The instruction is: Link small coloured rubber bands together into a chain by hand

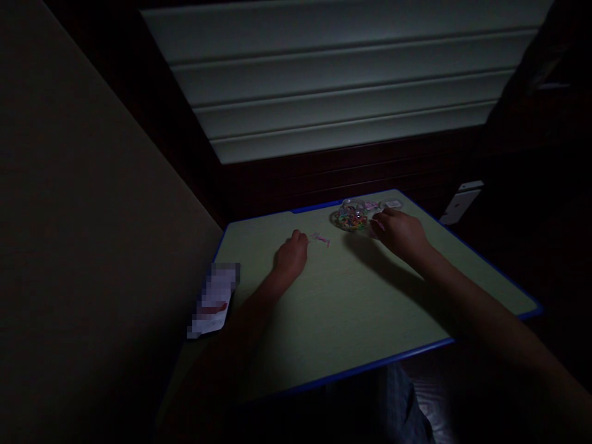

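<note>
My left hand rests over the table, its fingers curled together. Just beyond its fingertips lies a short pink and purple strand of small pieces; whether the fingers grip its end is too dim to tell. A clear round jar full of small multicoloured pieces stands farther back. Close to the right of this jar, my right hand is raised above the table with thumb and fingers pinched. Something small and pale shows at those fingertips, too blurred to name.
The pale green table has a blue edge. Behind the right hand lie a clear round lid and some small pink pieces. A pixelated flat object lies at the left edge. A wall and a slatted panel border the table.
</note>
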Available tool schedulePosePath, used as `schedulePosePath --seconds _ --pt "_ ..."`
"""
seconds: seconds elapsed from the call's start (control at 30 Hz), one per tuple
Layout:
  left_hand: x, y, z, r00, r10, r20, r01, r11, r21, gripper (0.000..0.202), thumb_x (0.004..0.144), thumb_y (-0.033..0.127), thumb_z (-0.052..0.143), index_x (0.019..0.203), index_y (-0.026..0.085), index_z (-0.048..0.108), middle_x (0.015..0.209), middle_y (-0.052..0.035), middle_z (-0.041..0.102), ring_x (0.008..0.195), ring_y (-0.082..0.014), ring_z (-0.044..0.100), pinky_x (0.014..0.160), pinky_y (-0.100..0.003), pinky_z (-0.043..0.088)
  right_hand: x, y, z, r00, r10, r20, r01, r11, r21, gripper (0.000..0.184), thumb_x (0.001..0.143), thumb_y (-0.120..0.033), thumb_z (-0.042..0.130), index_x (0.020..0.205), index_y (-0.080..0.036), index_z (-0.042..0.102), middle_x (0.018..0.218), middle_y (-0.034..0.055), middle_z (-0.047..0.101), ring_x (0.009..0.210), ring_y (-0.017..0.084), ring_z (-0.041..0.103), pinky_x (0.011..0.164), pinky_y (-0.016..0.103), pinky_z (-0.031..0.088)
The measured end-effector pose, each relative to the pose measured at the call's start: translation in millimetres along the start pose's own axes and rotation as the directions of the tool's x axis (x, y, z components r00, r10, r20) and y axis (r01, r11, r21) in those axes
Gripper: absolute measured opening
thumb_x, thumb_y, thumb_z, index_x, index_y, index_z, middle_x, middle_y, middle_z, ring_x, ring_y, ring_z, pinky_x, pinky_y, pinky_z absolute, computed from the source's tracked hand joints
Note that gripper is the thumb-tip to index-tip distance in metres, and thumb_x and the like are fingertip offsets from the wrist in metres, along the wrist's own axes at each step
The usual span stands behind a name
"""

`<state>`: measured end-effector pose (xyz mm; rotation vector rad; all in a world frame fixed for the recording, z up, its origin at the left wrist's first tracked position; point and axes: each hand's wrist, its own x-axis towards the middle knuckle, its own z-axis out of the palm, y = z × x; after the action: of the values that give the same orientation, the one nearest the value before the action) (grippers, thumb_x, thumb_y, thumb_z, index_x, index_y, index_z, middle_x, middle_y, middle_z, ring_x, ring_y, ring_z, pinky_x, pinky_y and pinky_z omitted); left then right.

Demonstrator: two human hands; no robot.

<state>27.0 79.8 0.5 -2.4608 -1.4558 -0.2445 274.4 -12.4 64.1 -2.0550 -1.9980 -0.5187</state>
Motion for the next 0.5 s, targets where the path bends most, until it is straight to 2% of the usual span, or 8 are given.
schedulePosePath --seconds 0.07,0.13,0.17,0.23,0.3,0.37,0.5 --pt "-2.6 6.6 -1.3 0.996 0.054 -0.07 -0.053 0.999 0.006 0.033 0.095 0.025 0.024 0.105 0.017 0.054 0.106 -0.0084 0.054 0.076 -0.0153 0.06 0.057 -0.026 0.044 -1.3 -6.4 3.5 0.996 -0.088 -0.015 0.089 0.995 0.05 0.035 0.092 -0.032 0.035 0.109 -0.018 0.062 0.099 0.0095 0.065 0.082 0.018 0.058 0.061 0.026 0.034" --pt "-6.0 13.2 -2.7 0.978 0.167 -0.128 -0.165 0.986 0.025 0.03 0.095 0.023 0.026 0.108 0.018 0.052 0.106 -0.0079 0.055 0.076 -0.0149 0.06 0.058 -0.026 0.045 -2.9 -13.6 8.3 0.976 -0.211 -0.055 0.215 0.972 0.094 0.035 0.092 -0.031 0.037 0.116 -0.018 0.058 0.107 0.0105 0.063 0.09 0.019 0.058 0.066 0.027 0.037" --pt "-7.8 16.1 -3.2 0.957 0.248 -0.148 -0.244 0.969 0.047 0.029 0.094 0.02 0.027 0.109 0.018 0.052 0.107 -0.0081 0.056 0.079 -0.0152 0.06 0.06 -0.026 0.046 -3.9 -17.1 11.0 0.958 -0.274 -0.08 0.282 0.953 0.11 0.035 0.092 -0.031 0.038 0.116 -0.017 0.058 0.11 0.011 0.062 0.092 0.019 0.057 0.067 0.027 0.037" --pt "-11.3 20.4 -3.8 0.887 0.424 -0.185 -0.413 0.906 0.096 0.027 0.093 0.016 0.031 0.109 0.018 0.052 0.105 -0.0084 0.058 0.087 -0.0159 0.06 0.069 -0.026 0.048 -5.8 -23.3 16.1 0.914 -0.388 -0.121 0.402 0.906 0.131 0.034 0.092 -0.031 0.038 0.113 -0.016 0.06 0.107 0.011 0.063 0.092 0.019 0.057 0.068 0.027 0.037" --pt "-13.5 22.1 -3.6 0.823 0.524 -0.22 -0.508 0.852 0.13 0.025 0.092 0.015 0.034 0.106 0.019 0.054 0.101 -0.0076 0.06 0.087 -0.0154 0.06 0.071 -0.026 0.049 -7.6 -27.7 20.2 0.872 -0.467 -0.145 0.485 0.862 0.145 0.033 0.093 -0.032 0.038 0.107 -0.016 0.063 0.097 0.0097 0.065 0.086 0.018 0.057 0.067 0.027 0.037" --pt "-14.3 21.6 -2.7 0.792 0.544 -0.278 -0.526 0.838 0.143 0.023 0.091 0.015 0.035 0.103 0.019 0.055 0.098 -0.0069 0.061 0.084 -0.015 0.06 0.07 -0.026 0.049 -9.1 -30.5 23.2 0.843 -0.514 -0.16 0.536 0.829 0.161 0.032 0.093 -0.031 0.038 0.103 -0.015 0.064 0.09 0.0088 0.065 0.081 0.016 0.057 0.065 0.026 0.035" --pt "-12.9 18.4 -0.3 0.754 0.507 -0.418 -0.482 0.859 0.174 0.021 0.09 0.013 0.039 0.1 0.02 0.056 0.096 -0.0057 0.062 0.081 -0.0143 0.06 0.068 -0.025 0.049 -11.0 -33.3 27.4 0.791 -0.587 -0.173 0.612 0.769 0.185 0.029 0.092 -0.031 0.042 0.1 -0.014 0.064 0.086 0.0081 0.064 0.076 0.014 0.055 0.063 0.025 0.033"
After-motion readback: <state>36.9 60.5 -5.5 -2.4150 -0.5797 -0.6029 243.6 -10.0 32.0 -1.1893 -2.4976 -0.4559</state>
